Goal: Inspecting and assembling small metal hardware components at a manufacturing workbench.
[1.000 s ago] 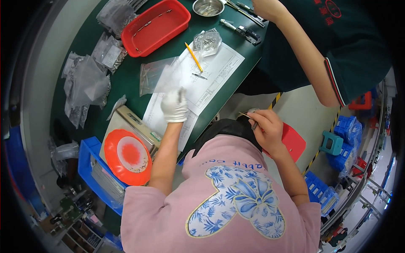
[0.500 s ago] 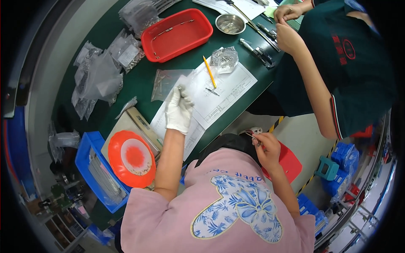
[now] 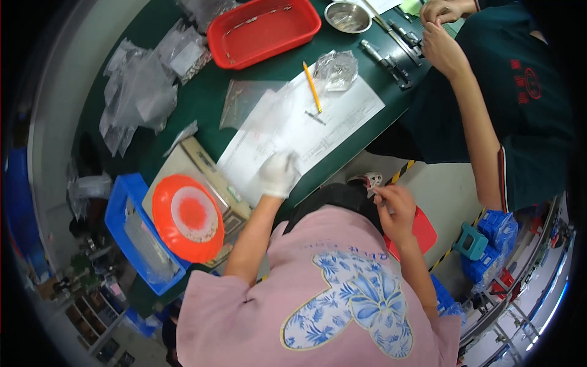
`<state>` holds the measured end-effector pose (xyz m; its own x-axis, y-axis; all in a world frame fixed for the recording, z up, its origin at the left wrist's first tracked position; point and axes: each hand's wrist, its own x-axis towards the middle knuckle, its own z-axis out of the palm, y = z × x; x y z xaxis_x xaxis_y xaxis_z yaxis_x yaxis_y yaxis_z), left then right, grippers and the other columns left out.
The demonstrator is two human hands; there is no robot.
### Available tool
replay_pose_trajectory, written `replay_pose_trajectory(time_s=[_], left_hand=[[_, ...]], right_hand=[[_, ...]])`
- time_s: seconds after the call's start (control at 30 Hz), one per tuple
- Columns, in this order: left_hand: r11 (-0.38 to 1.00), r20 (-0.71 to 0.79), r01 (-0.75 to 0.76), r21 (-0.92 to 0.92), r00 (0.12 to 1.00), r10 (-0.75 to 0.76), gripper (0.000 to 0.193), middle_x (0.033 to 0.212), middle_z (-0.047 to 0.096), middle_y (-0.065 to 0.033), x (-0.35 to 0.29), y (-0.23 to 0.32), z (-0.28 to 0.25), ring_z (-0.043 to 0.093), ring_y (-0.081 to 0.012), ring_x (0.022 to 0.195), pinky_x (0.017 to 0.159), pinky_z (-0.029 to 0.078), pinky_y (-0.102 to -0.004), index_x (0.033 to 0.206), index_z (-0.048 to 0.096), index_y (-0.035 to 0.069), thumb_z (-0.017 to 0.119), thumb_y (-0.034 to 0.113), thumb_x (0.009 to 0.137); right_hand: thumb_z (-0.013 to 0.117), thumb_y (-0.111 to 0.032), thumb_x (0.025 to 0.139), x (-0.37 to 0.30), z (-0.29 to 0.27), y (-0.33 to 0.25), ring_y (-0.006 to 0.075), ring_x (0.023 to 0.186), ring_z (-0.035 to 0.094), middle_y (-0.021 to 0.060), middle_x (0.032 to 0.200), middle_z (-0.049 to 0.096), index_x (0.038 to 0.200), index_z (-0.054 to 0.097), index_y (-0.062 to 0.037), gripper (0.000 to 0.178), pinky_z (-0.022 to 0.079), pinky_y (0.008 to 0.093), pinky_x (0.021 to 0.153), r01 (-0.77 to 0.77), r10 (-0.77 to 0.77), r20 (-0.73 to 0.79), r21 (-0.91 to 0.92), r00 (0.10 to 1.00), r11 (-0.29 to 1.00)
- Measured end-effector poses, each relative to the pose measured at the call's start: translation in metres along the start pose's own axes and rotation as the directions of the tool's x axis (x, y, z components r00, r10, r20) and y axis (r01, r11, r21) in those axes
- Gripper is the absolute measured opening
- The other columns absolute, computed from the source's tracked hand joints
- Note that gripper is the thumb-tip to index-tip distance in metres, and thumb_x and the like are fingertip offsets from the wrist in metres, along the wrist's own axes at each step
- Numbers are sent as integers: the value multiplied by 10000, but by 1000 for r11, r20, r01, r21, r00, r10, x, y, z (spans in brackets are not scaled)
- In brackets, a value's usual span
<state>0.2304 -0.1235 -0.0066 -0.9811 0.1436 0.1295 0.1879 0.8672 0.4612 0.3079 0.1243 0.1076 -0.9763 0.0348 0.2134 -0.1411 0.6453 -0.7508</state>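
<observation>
My left hand (image 3: 279, 174), in a white glove, is over the near edge of the printed drawing sheets (image 3: 342, 122). Its fingers curl together, blurred by motion, and what they hold cannot be made out. Bare and raised off the table's edge, my right hand (image 3: 397, 211) pinches a thin rod-like piece (image 3: 376, 191) between thumb and fingertips. On the sheets lie a yellow pencil (image 3: 312, 85), a small metal pin (image 3: 315, 117) and a clear bag of metal parts (image 3: 335, 71). A flat clear plastic bag (image 3: 244, 104) overlaps their left side.
A red tray (image 3: 263, 37) and a metal bowl (image 3: 347, 17) stand at the back. Left are bagged parts (image 3: 140, 92), a beige scale (image 3: 211, 180), an orange dish (image 3: 188, 219) and a blue bin (image 3: 131, 235). A co-worker's hands (image 3: 443, 37) work at far right, near a micrometer (image 3: 386, 63).
My left hand has come down and nearer, from above the sheets toward their near edge. My right hand stays close to where it was, still pinching. The whole view has shifted slightly.
</observation>
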Motion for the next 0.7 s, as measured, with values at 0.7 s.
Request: replay_pose_trajectory(time_s=[0.7], left_hand=[[-602,652,330,-727,609,-452,123,753,549,-1,41,9,-45,487,-91,597,518,396,-218,876,567,79,565,199,846]], right_hand=[[608,4,717,-20,5,14,214,676,560,104,758,581,849,619,-14,134,438,277,604,-157,157,21,-6,987,988]])
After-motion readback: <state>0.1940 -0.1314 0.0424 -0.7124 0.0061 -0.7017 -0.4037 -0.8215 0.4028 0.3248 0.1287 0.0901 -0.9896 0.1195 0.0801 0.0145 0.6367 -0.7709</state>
